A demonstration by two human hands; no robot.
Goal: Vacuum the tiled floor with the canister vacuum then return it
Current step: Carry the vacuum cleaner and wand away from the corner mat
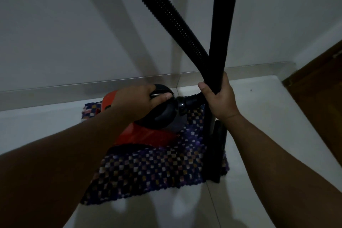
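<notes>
Two hands were seen in the head view. The left hand (140, 98) was curled round the black handle (162, 89) atop the red canister vacuum (146, 133), the thumb laid along it. The right hand (219, 98) was wrapped around the black wand (224, 24), with the ribbed hose (166, 15) crossing just above its fingers (203, 89). The vacuum was set on a checked mat (148, 170) on the tiled floor (268, 116), beneath the left fingers, near the wall (74, 24).

Nothing legible anywhere — no label, brand or number can be read on any surface.
</notes>
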